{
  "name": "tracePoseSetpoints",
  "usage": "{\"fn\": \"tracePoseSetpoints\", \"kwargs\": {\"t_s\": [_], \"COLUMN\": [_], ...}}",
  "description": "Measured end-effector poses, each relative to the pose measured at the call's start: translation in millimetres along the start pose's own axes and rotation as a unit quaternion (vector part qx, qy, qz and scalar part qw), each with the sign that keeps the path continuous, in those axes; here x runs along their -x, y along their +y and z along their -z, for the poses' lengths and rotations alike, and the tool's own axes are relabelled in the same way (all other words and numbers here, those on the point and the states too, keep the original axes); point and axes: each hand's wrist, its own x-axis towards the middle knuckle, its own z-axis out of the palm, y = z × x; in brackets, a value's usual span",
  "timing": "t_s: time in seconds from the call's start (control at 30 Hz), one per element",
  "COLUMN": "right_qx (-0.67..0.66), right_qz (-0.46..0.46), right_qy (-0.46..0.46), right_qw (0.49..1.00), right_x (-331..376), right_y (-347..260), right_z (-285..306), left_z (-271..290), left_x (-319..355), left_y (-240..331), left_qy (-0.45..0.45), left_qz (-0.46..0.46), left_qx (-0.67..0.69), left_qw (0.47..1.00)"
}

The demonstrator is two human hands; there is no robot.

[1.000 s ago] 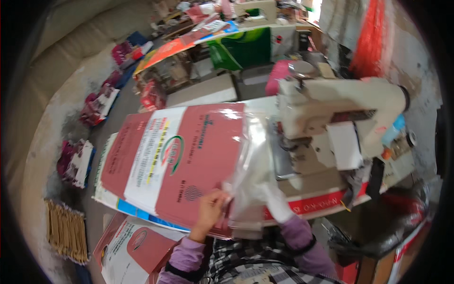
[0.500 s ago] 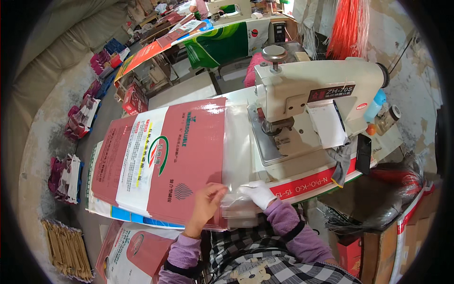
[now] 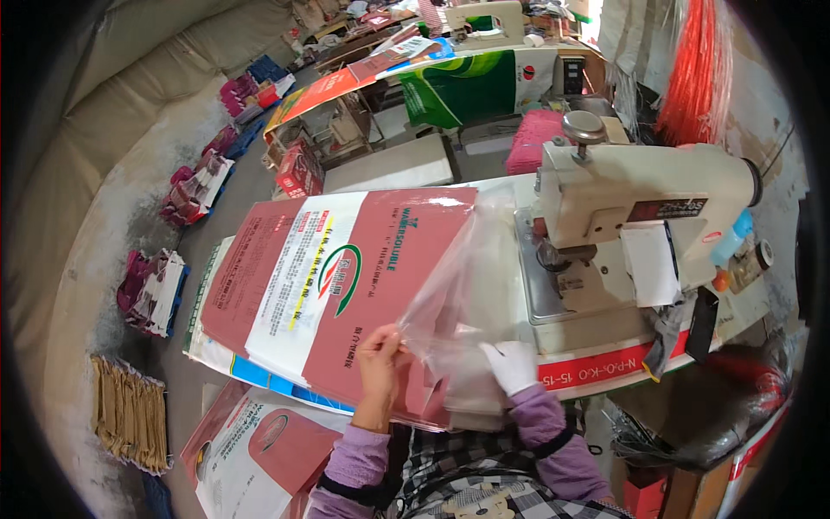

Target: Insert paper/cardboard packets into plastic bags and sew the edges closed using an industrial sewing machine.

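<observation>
A stack of red-and-white printed sacks [image 3: 298,259] lies on the table before me. Clear plastic film [image 3: 454,294] extends past the stack's right edge. My left hand [image 3: 380,355], bare, pinches the film's near edge and holds it raised, folded back over the red printed face. To the right, my right hand [image 3: 512,365] wears a white glove. Its fingers are closed together at the film's near right part, though the grip is partly unclear. Just beyond that hand stands a cream sewing machine [image 3: 640,199] with a metal plate [image 3: 540,268].
More printed sacks [image 3: 259,445] lie lower left. A grey glove [image 3: 664,337] and a dark flat object [image 3: 702,324] hang at the table's right edge. Folded bundles [image 3: 151,290] line the left wall. Red strands [image 3: 692,69] hang at upper right; a red box [image 3: 300,171] stands behind the stack.
The view has shifted, so the scene sits further right. My left hand has drawn the film's edge up and leftward over the sack. The gloved right hand stays near the film.
</observation>
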Motion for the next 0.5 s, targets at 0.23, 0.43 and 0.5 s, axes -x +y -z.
{"fn": "tracePoseSetpoints", "kwargs": {"t_s": [0.23,0.43,0.5], "right_qx": [0.021,-0.265,-0.241], "right_qz": [0.207,0.107,0.129], "right_qy": [-0.170,-0.123,-0.150], "right_qw": [0.963,0.950,0.950], "right_x": [29.4,37.2,37.7], "right_y": [-110.8,-94.9,-84.9], "right_z": [5.5,-33.7,-34.7], "left_z": [-2.3,0.7,9.8], "left_x": [36.9,47.0,44.7], "left_y": [20.1,20.5,47.9], "left_qy": [-0.146,-0.167,-0.234], "left_qz": [0.087,-0.055,-0.023], "left_qx": [0.123,-0.553,-0.776], "left_qw": [0.978,0.814,0.585]}}
